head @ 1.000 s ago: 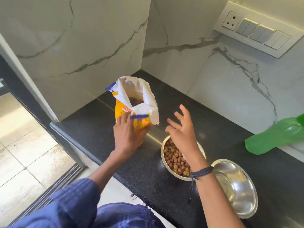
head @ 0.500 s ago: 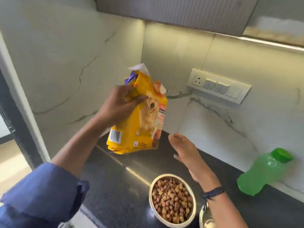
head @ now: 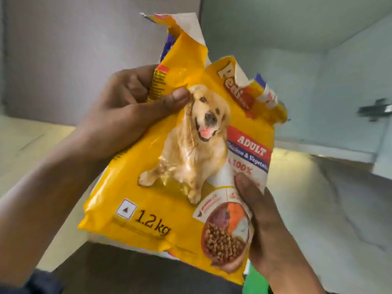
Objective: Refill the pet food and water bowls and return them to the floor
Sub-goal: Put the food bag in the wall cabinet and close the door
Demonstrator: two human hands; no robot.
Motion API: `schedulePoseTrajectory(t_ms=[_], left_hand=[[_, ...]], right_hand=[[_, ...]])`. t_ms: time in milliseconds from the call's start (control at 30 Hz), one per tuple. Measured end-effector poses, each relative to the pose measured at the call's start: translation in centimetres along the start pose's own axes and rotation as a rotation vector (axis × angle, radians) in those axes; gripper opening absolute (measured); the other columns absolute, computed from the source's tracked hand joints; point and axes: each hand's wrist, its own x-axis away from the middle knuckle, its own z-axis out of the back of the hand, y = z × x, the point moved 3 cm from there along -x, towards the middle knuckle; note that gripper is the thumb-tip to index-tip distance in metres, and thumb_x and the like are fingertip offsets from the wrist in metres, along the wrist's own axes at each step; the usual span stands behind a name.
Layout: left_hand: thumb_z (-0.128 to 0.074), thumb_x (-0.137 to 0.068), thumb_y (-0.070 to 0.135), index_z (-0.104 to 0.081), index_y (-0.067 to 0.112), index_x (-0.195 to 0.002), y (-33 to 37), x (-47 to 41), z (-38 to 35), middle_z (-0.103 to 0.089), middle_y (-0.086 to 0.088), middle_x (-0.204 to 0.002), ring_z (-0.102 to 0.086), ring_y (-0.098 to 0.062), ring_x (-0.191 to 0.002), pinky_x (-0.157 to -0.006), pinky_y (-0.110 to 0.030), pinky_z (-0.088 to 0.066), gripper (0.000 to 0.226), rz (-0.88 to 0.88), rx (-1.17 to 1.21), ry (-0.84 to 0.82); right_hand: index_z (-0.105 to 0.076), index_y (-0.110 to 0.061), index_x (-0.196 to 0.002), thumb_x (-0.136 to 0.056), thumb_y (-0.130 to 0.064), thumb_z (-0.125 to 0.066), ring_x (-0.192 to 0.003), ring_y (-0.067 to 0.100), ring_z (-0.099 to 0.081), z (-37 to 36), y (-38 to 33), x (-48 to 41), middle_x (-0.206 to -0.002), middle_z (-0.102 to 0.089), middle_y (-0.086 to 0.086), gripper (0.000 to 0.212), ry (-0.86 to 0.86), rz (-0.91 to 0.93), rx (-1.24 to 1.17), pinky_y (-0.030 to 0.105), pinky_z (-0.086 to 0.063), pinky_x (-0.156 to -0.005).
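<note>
One dog food bag [head: 169,166], two hands on it, held up close to the camera.

The yellow bag is torn open at the top and stands nearly upright in the air. The left hand [head: 125,115] grips its upper left edge, with the fingers [head: 133,83] curled round the side and the thumb pressed on the front. The right hand [head: 273,230] holds the lower right corner with its thumb flat on the front; its other fingers are hidden behind the bag. Half a second ago only the left hand held the bag, while the right hovered open over the bowls. Now the bag is higher and nearer, and both bowls are out of view. The bag blocks most of the scene. Below it show a strip of dark tabletop [head: 118,270] and a sliver of one green bottle [head: 254,283]. At right is one blurred metal fitting [head: 375,109].
</note>
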Motion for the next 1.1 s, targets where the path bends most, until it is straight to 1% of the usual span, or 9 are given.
schedulePoseTrajectory(t_ms=[100, 200, 300, 400, 500, 633, 833, 1000, 1100], left_hand=[[-0.059, -0.083, 0.013, -0.065, 0.014, -0.09, 0.3, -3.2, -1.9, -0.074, 0.011, -0.07, -0.069, -0.002, -0.062, -0.053, -0.015, -0.052, 0.009, -0.089, 0.105, 0.007], [-0.058, -0.091, 0.021, -0.063, 0.014, -0.094, -1.1, -6.9, -3.5, -0.072, 0.007, -0.078, -0.068, -0.005, -0.07, -0.06, -0.02, -0.051, 0.009, -0.117, 0.098, -0.022], [-0.049, -0.099, 0.034, -0.055, 0.022, -0.086, -3.6, -10.4, -3.5, -0.056, 0.018, -0.071, -0.051, 0.006, -0.067, -0.06, -0.015, -0.039, 0.019, -0.334, -0.242, 0.165], [-0.051, -0.096, 0.04, -0.056, 0.01, -0.113, -6.9, -13.0, -2.2, -0.063, -0.002, -0.108, -0.056, -0.017, -0.102, -0.085, -0.03, -0.041, 0.035, -0.46, -0.663, 0.351], [-0.053, -0.09, 0.041, -0.051, 0.007, -0.127, -9.9, -14.9, -1.0, -0.055, -0.015, -0.129, -0.042, -0.033, -0.13, -0.107, -0.042, -0.031, 0.051, -0.427, -0.998, 0.316], [-0.06, -0.083, 0.019, -0.053, 0.006, -0.132, -12.2, -15.1, -1.5, -0.051, -0.014, -0.141, -0.019, -0.034, -0.147, -0.119, -0.05, -0.014, 0.051, -0.445, -1.287, 0.235], [-0.04, -0.077, -0.001, -0.051, 0.005, -0.133, -13.3, -14.9, -1.4, -0.05, -0.016, -0.142, -0.01, -0.032, -0.149, -0.121, -0.049, -0.008, 0.056, -0.472, -1.322, 0.285], [-0.023, -0.075, 0.001, -0.052, 0.007, -0.129, -13.8, -15.0, -1.3, -0.054, -0.015, -0.136, -0.009, -0.032, -0.149, -0.12, -0.05, -0.009, 0.061, -0.512, -1.332, 0.324], [-0.027, -0.074, 0.001, -0.053, 0.008, -0.127, -13.9, -15.0, -1.3, -0.056, -0.015, -0.133, -0.011, -0.033, -0.149, -0.119, -0.052, -0.013, 0.059, -0.525, -1.321, 0.318]], right_hand=[[-0.069, -0.012, -0.113, -0.052, -0.022, -0.087, -0.084, 0.033, -0.074, 1.1, -5.5, 0.0, -0.1, -0.075, 0.015, 0.064, 0.184, 0.208, 0.096, 0.04, -0.058, -0.068], [-0.068, -0.008, -0.112, -0.054, -0.017, -0.081, -0.081, 0.033, -0.074, 2.4, -10.4, -0.6, -0.095, -0.076, 0.013, 0.06, 0.35, 0.424, 0.23, 0.044, -0.06, -0.068], [-0.066, -0.009, -0.115, -0.058, -0.015, -0.086, -0.084, 0.032, -0.074, 4.1, -13.9, -2.2, -0.098, -0.076, 0.009, 0.06, 0.466, 0.561, 0.388, 0.051, -0.059, -0.072], [-0.066, -0.015, -0.116, -0.057, -0.027, -0.092, -0.083, 0.027, -0.075, 6.6, -16.3, -4.3, -0.101, -0.076, 0.003, 0.065, 0.573, 0.613, 0.536, 0.049, -0.06, -0.071], [-0.064, -0.025, -0.118, -0.054, -0.04, -0.094, -0.085, 0.022, -0.075, 8.3, -17.9, -7.2, -0.106, -0.075, -0.002, 0.072, 0.632, 0.626, 0.655, 0.051, -0.06, -0.074], [-0.064, -0.022, -0.117, -0.059, -0.027, -0.092, -0.086, 0.019, -0.075, 9.2, -18.0, -12.7, -0.104, -0.075, -0.002, 0.064, 0.589, 0.635, 0.63, 0.046, -0.061, -0.073], [-0.062, -0.015, -0.12, -0.065, -0.022, -0.09, -0.074, 0.008, -0.074, 10.6, -16.2, -23.2, -0.102, -0.073, -0.001, 0.062, 0.532, 0.557, 0.677, 0.023, -0.058, -0.054], [-0.064, -0.017, -0.118, -0.067, -0.025, -0.088, -0.084, 0.02, -0.075, 14.1, -14.5, -30.5, -0.107, -0.074, 0.005, 0.057, 0.457, 0.428, 0.71, 0.04, -0.062, -0.069], [-0.064, -0.022, -0.119, -0.07, -0.034, -0.083, -0.091, 0.023, -0.073, 15.9, -13.6, -32.2, -0.111, -0.073, 0.005, 0.054, 0.343, 0.311, 0.911, 0.047, -0.059, -0.082]])
